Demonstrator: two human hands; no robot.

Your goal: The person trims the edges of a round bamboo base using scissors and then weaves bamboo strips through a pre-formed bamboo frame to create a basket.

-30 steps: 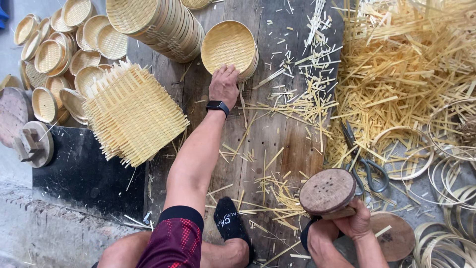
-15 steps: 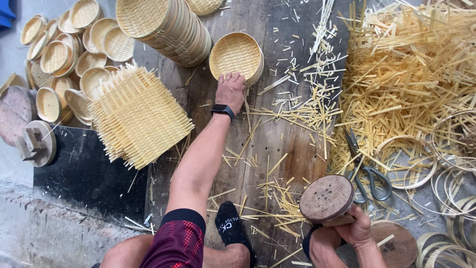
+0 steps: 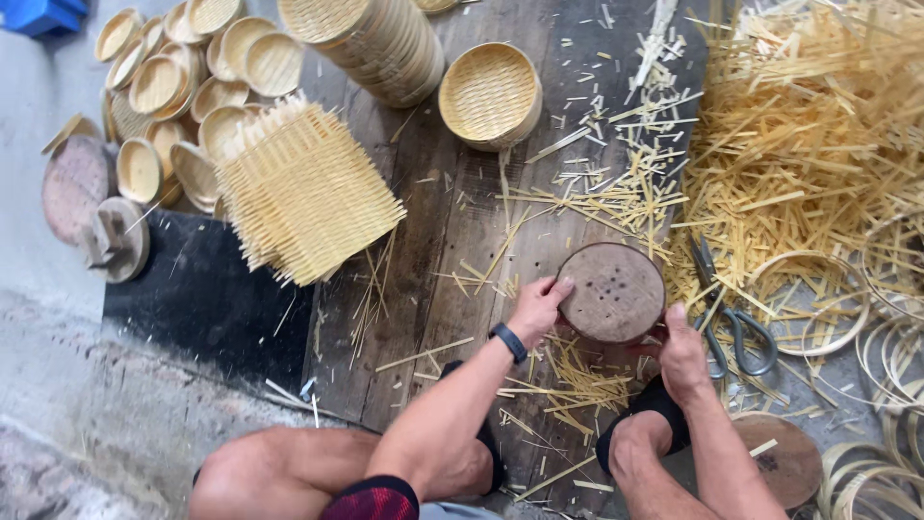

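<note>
A round dark wooden block [image 3: 612, 292] with small holes in its top stands on the plank floor between my feet. My left hand [image 3: 537, 308] grips its left side and my right hand [image 3: 681, 351] holds its right side. A black band sits on my left wrist. A finished round woven bamboo tray [image 3: 489, 94] lies on the planks farther ahead, apart from both hands.
A stack of square woven bamboo mats [image 3: 303, 193] lies at left, and a leaning stack of round trays [image 3: 371, 39] at top. Scissors [image 3: 727, 318] lie right of the block. Loose bamboo strips [image 3: 808, 135] and bamboo hoops [image 3: 890, 337] cover the right. Wooden discs [image 3: 780, 457] lie nearby.
My left hand left the woven tray and came back to the wooden block. My right hand moved the block forward; both hands now hold it.
</note>
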